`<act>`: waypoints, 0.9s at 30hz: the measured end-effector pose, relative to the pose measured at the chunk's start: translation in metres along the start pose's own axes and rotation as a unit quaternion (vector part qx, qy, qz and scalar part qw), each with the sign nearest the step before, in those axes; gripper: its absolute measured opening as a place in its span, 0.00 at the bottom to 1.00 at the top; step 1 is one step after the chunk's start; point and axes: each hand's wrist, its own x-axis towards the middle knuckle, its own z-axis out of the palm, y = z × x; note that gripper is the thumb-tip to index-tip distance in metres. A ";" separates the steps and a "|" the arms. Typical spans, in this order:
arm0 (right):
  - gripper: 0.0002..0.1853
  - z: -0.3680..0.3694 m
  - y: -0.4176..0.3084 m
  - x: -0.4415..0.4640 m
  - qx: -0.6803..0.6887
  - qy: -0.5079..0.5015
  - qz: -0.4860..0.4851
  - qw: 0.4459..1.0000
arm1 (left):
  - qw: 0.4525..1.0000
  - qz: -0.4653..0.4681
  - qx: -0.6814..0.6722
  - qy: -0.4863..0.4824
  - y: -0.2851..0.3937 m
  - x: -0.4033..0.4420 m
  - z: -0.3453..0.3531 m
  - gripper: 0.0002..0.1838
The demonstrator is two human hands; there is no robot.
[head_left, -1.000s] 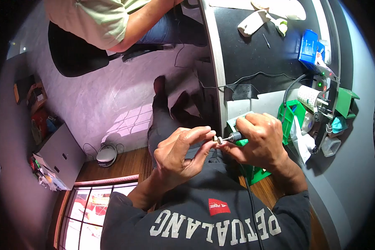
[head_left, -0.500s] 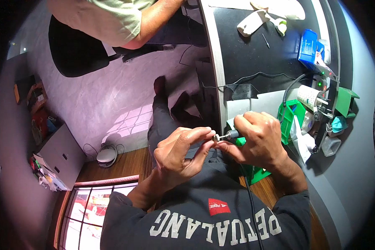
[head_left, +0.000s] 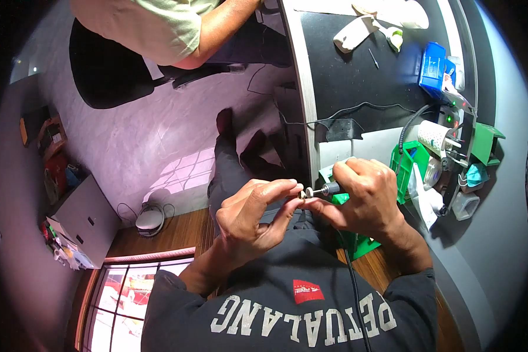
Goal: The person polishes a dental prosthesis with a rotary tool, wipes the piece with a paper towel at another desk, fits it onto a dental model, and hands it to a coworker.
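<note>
You've got a dark grey short-sleeved T-shirt [head_left: 246,287] on: big off-white "PETUALANG" lettering [head_left: 312,328], red patch [head_left: 308,291] above it. Dark trousers [head_left: 227,167].

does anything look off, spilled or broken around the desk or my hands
Nothing looks spilled or broken. Only a thin dark cable seems untidy: it lies loose across the black desktop and over its pale edge, where it might snag. Your right hand grips the handpiece without visible trouble.

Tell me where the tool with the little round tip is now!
In the head view, the tool is in the right hand, its round tip close beside the small piece pinched in the left hand.
</note>
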 end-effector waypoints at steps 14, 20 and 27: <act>0.31 -0.003 0.000 0.001 -0.024 -0.012 -0.013 1.000 | 0.999 -0.018 -0.032 0.001 -0.001 -0.001 0.001 0.21; 0.29 -0.004 0.001 -0.002 -0.005 -0.011 0.005 1.000 | 0.997 -0.045 -0.067 -0.003 0.000 -0.003 0.002 0.21; 0.30 -0.002 0.000 -0.001 -0.004 -0.009 -0.008 1.000 | 0.997 -0.041 -0.066 -0.004 0.001 -0.003 0.001 0.22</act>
